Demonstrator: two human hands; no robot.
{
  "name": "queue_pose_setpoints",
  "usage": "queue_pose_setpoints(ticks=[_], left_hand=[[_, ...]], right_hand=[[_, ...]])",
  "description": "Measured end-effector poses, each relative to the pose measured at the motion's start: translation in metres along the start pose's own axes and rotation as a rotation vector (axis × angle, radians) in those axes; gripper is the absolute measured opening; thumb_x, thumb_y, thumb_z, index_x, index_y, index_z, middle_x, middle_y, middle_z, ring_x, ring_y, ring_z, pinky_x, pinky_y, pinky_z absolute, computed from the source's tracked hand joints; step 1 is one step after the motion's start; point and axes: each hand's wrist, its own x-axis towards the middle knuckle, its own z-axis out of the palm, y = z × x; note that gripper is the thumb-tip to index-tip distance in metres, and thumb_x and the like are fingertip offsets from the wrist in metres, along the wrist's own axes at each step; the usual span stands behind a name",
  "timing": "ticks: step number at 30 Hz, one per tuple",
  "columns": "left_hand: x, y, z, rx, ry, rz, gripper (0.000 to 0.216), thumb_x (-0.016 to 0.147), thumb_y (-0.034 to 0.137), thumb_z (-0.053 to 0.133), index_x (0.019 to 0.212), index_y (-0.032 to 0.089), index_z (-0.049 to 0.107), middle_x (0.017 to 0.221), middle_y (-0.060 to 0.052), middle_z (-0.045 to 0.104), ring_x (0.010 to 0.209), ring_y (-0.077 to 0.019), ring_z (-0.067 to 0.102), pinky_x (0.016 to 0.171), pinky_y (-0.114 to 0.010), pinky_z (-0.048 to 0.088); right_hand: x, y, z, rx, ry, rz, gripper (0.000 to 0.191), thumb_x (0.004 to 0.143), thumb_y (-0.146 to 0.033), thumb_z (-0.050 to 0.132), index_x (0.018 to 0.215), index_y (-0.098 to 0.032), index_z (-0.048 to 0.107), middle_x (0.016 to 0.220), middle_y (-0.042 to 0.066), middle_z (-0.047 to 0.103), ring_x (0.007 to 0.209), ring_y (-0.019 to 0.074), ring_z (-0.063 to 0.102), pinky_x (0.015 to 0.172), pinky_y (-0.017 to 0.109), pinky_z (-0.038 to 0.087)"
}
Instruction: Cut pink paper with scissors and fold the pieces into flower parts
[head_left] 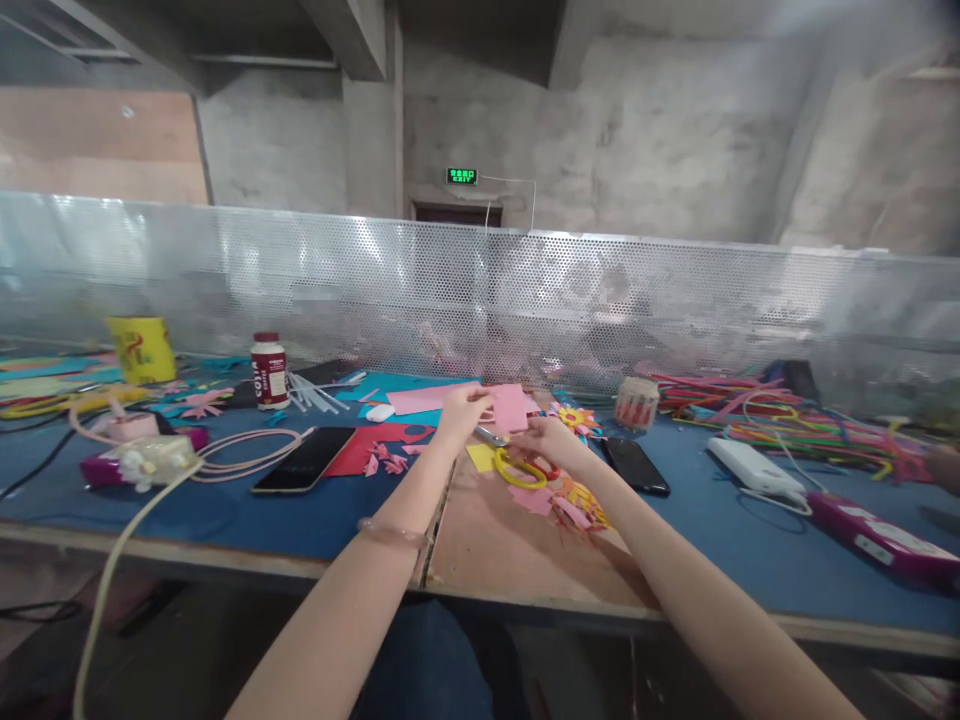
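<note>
Between my hands is a small square piece of pink paper (511, 407), held up above the table. My left hand (466, 410) is closed, pinching the paper at its left edge. At the lower right corner of the same piece, my right hand (556, 442) is closed on it with fingertips and thumb. Just under my hands lie yellow-handled scissors (521, 470), with a bit of red by the handles. A yellow paper piece (481, 457) is beside them. Cut pink and orange paper scraps (577, 503) lie below my right hand.
A black phone (636, 466) lies to the right, near a jar (637, 403) and colourful pipe cleaners (750, 415). On the left are another phone (306, 460), red paper (367, 448), a bottle (269, 371) and a power strip (142, 460). A perforated metal panel (420, 300) stands behind.
</note>
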Motion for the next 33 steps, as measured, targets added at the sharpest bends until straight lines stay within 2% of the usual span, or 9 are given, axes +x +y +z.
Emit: queue_pose_setpoints(ticks=[4,7,10,13,16,21,27,29,33], left_hand=[[0.018,0.027,-0.006,-0.121,0.137,0.084,0.024,0.061,0.028,0.069,0.078,0.012,0.064,0.074,-0.005,0.066,0.063,-0.0123,0.060,0.063,-0.025,0.050],[0.023,0.059,-0.007,-0.403,0.177,0.181,0.028,0.060,0.028,0.071,0.081,0.011,0.064,0.077,-0.007,0.066,0.071,-0.0142,0.062,0.066,-0.026,0.049],[0.021,0.083,-0.001,-0.459,0.098,0.278,0.029,0.069,0.031,0.064,0.090,0.011,0.063,0.086,-0.011,0.066,0.084,-0.0169,0.062,0.072,-0.027,0.049],[0.016,0.087,0.008,-0.377,0.085,0.293,0.028,0.074,0.032,0.059,0.093,0.011,0.062,0.089,-0.011,0.065,0.087,-0.0172,0.061,0.072,-0.027,0.049],[0.015,0.074,0.014,-0.275,0.076,0.256,0.025,0.071,0.029,0.062,0.090,0.013,0.063,0.084,-0.008,0.066,0.078,-0.0158,0.061,0.065,-0.026,0.049],[0.011,0.042,0.012,-0.116,0.086,0.085,0.016,0.065,0.020,0.065,0.078,0.012,0.062,0.082,-0.006,0.066,0.071,-0.0147,0.061,0.064,-0.026,0.051],[-0.002,0.010,0.004,-0.098,0.115,0.041,0.010,0.073,0.018,0.055,0.080,0.012,0.056,0.082,-0.008,0.065,0.065,-0.0140,0.062,0.065,-0.029,0.052],[-0.006,0.001,0.003,-0.071,0.122,0.050,0.011,0.074,0.020,0.056,0.081,0.012,0.056,0.083,-0.009,0.065,0.065,-0.0142,0.062,0.065,-0.030,0.052],[-0.013,-0.009,0.004,0.024,0.123,0.083,0.012,0.071,0.022,0.059,0.077,0.012,0.058,0.078,-0.008,0.064,0.065,-0.0165,0.061,0.062,-0.031,0.051]], right_hand=[[-0.016,-0.024,0.030,0.085,0.108,-0.032,0.028,0.064,-0.035,0.070,0.078,-0.014,0.060,0.065,0.004,0.066,0.060,0.0158,0.062,0.061,0.028,0.050],[-0.044,-0.044,0.074,0.331,-0.153,0.037,0.052,0.062,-0.036,0.073,0.106,-0.016,0.054,0.086,0.006,0.068,0.077,0.0184,0.064,0.074,0.034,0.050],[-0.070,-0.058,0.119,0.647,-0.353,0.163,0.073,0.057,-0.029,0.078,0.121,-0.020,0.043,0.099,0.008,0.065,0.091,0.0212,0.062,0.083,0.040,0.047],[-0.081,-0.066,0.150,0.827,-0.361,0.187,0.055,0.056,-0.024,0.078,0.105,-0.017,0.054,0.102,0.008,0.064,0.096,0.0227,0.060,0.094,0.041,0.041],[-0.070,-0.070,0.158,0.877,-0.258,0.185,0.040,0.057,-0.027,0.077,0.092,-0.016,0.060,0.100,0.009,0.064,0.097,0.0235,0.059,0.096,0.042,0.039],[-0.024,-0.068,0.122,0.825,-0.104,0.069,0.034,0.064,-0.034,0.072,0.089,-0.014,0.061,0.096,0.009,0.065,0.091,0.0194,0.060,0.092,0.036,0.044],[0.002,-0.042,0.035,0.330,-0.589,0.171,0.042,0.069,-0.044,0.067,0.094,-0.011,0.060,0.087,0.012,0.067,0.072,0.0190,0.065,0.073,0.036,0.051],[0.004,-0.030,0.010,0.265,-0.464,0.190,0.045,0.070,-0.053,0.061,0.088,-0.012,0.061,0.086,0.013,0.068,0.072,0.0203,0.066,0.069,0.035,0.052],[0.011,-0.012,-0.017,0.176,-0.022,0.081,0.052,0.072,-0.061,0.052,0.084,-0.012,0.064,0.085,0.014,0.068,0.067,0.0179,0.064,0.061,0.029,0.050]])
